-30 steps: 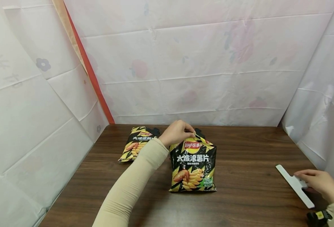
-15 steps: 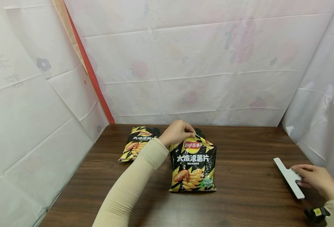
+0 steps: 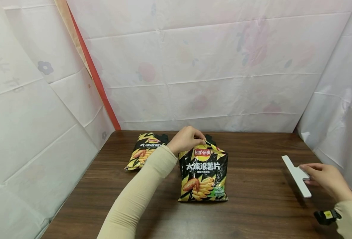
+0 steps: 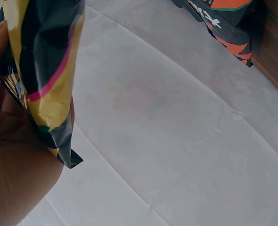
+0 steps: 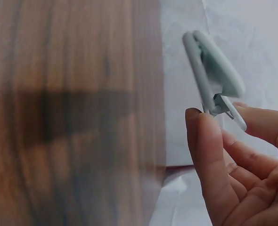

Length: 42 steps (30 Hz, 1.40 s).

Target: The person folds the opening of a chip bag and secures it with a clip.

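In the head view my left hand (image 3: pixel 185 140) pinches the top edge of a black and yellow Lay's chip bag (image 3: pixel 204 174), which stands upright on the table. The left wrist view shows the side of this chip bag (image 4: pixel 49 61) against my palm. At the right, above the table, my right hand (image 3: pixel 328 179) holds a long, pale bag clip (image 3: pixel 296 175). Its handles are pinched between thumb and fingers; the right wrist view has the clip (image 5: pixel 214 70) end-on, its two bars forming a narrow wedge.
Behind my left forearm lies a similar chip bag (image 3: pixel 141 152) with a black clip (image 3: pixel 162 137) at its top. A black piece (image 3: pixel 209 140) shows behind the standing bag. An orange and black bag (image 4: pixel 231 35) appears in the left wrist view. White cloth walls (image 3: pixel 209 83) surround the table.
My right hand has lifted the pale clip and carried it up and to the left in the head view. My left hand and the chip bag have stayed in place.
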Motion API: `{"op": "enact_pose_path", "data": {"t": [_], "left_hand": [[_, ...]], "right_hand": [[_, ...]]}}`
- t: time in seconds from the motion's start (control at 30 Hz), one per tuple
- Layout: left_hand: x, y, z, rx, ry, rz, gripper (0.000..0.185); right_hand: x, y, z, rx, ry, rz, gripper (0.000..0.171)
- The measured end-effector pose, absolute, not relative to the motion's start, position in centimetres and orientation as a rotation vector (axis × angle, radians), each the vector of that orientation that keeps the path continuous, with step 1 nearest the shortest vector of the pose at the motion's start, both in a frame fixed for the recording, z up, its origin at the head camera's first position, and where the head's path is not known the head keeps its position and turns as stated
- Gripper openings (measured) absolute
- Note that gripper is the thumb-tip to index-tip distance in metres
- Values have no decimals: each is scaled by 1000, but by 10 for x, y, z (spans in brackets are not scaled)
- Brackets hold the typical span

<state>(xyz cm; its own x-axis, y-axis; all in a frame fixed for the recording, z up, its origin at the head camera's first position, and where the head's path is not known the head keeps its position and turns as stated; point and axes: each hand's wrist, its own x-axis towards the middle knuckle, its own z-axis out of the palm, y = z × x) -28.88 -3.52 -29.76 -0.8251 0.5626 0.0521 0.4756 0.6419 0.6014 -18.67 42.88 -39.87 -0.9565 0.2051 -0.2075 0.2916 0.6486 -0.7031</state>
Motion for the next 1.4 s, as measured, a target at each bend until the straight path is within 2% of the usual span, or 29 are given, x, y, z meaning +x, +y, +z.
{"op": "enact_pose_path", "data": {"t": [0.5, 1.4], "left_hand": [[-288, -36, -297, 864, 2719, 935, 15], [-289, -36, -297, 881, 2697, 931, 16]], "right_hand": [[-204, 396, -363, 240, 2871, -959, 77], [-233, 309, -308, -109, 2880, -1218, 62]]}}
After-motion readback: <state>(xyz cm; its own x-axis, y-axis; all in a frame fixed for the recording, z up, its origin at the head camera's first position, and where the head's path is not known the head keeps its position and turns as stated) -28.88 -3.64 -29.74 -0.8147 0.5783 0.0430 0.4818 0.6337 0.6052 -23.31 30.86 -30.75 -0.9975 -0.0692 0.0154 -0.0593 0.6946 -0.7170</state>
